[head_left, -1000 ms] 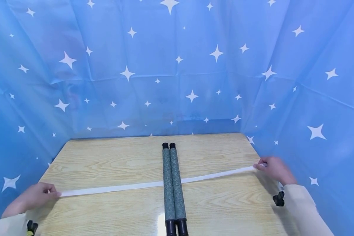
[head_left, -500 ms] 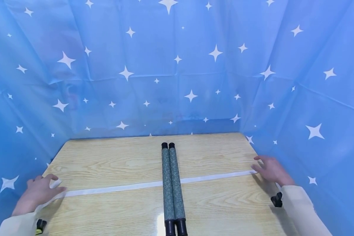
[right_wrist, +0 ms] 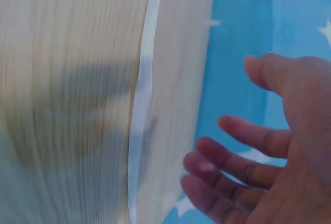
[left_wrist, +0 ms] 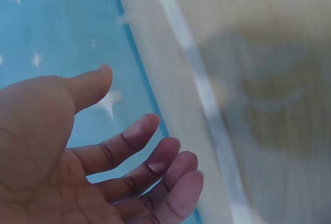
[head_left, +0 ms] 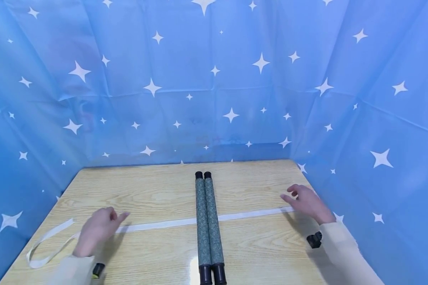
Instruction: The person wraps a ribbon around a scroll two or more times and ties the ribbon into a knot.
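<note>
White, flat ribbon (head_left: 157, 225) crosses the pale wooden table (head_left: 146, 190), looping near its left edge — left hand (head_left: 97, 229), right hand (head_left: 308, 202) both released (fingers loose).

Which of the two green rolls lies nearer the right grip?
In the head view, the right roll; the left roll lies farther from the right grip.

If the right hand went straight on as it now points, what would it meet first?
Probably the blue star-printed fabric curtain: the right hand seems aimed past the far ends of the two patterned green rods, though depth is unclear.
</note>
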### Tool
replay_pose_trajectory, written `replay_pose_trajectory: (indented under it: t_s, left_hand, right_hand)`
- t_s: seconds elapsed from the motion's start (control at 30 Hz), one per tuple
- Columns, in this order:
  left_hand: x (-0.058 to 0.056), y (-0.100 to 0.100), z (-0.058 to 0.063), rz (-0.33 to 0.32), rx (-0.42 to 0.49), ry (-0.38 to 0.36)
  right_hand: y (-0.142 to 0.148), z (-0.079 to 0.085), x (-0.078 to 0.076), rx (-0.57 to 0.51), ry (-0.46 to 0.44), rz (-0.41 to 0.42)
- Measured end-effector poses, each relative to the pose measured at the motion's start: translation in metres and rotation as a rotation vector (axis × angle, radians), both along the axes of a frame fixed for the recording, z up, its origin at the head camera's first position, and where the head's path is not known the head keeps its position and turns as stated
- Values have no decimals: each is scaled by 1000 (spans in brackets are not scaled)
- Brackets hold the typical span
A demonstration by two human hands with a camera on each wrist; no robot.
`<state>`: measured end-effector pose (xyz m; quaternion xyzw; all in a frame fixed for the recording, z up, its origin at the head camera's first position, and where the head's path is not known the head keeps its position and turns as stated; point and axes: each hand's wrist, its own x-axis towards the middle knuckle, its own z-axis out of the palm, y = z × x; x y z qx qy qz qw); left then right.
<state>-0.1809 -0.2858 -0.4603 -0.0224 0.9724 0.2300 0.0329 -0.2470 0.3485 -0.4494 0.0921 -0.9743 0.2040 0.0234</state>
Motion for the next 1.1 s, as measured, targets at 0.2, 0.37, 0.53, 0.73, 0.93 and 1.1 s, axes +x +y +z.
replay_pose_trajectory:
  t_s: [0.2,0.37,0.53,0.73,0.93,1.1]
  left_hand:
    - [-1,52,-14,20,11,10]
    - [0,83,-20,20,16,-20]
    - [-3,100,-21,38,-11,-56]
    - [-9,106,-26,54,-60,-106]
    - [-11,107,-27,58,-59,-126]
    - [-12,110,-28,25,1,-107]
  right_hand:
    - [-30,-9,6,23,-97,-43]
    - [-49,-16,11,34,-144,-82]
    - [-63,-22,13,83,-227,-167]
    - [-72,-29,11,131,-271,-233]
    - [-77,-34,11,78,-274,-194]
    - [-80,-37,13,9,-216,-161]
